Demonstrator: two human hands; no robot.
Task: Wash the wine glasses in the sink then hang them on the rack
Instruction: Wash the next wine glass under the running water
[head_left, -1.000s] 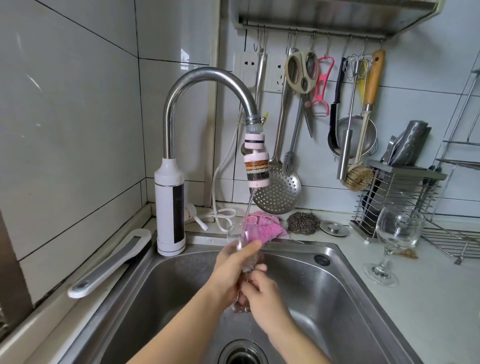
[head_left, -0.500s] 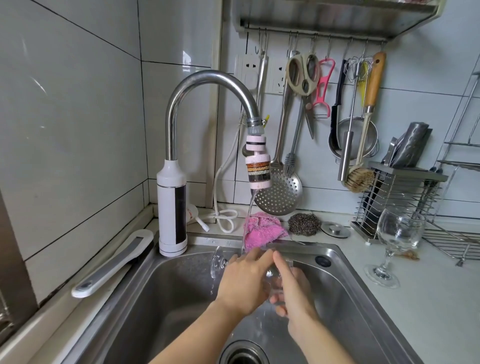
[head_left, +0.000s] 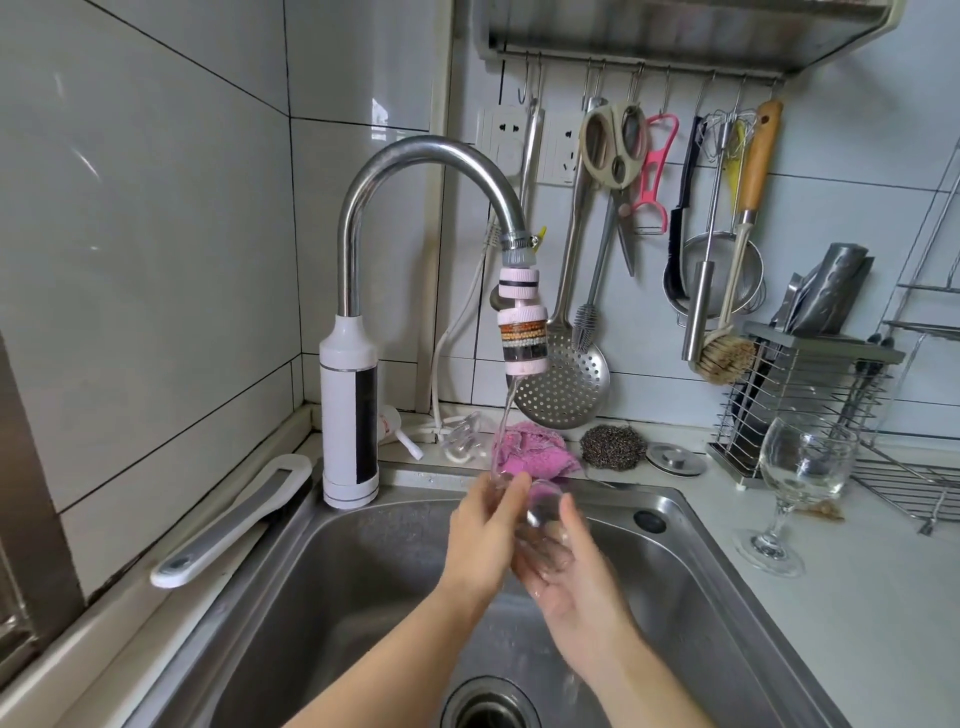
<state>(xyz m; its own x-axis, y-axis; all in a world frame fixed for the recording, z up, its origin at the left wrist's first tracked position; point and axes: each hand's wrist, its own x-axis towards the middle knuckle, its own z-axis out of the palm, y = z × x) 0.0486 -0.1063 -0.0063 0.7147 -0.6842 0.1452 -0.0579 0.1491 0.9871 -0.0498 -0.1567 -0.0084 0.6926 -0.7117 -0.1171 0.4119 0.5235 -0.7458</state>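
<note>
A clear wine glass (head_left: 543, 512) is held tilted under the tap's running stream, above the steel sink (head_left: 727, 597). My left hand (head_left: 483, 540) grips it from the left, fingers wrapped over the top. From below and to the right, my right hand (head_left: 571, 587) cups the wet bowl, palm up. The stem and foot are hard to make out behind the water. A second wine glass (head_left: 800, 467) stands upright on the counter to the right of the sink.
The tall tap (head_left: 415, 156) with a pink filter head (head_left: 522, 332) runs into the sink. Behind it lie a pink cloth (head_left: 540, 447) and a steel scourer (head_left: 613, 447). Utensils hang on wall hooks. A wire rack (head_left: 914, 483) sits at far right.
The glass has turned between my hands under the stream. My right hand has moved from the stem side to cup the bowl from below. Both hands sit slightly further right.
</note>
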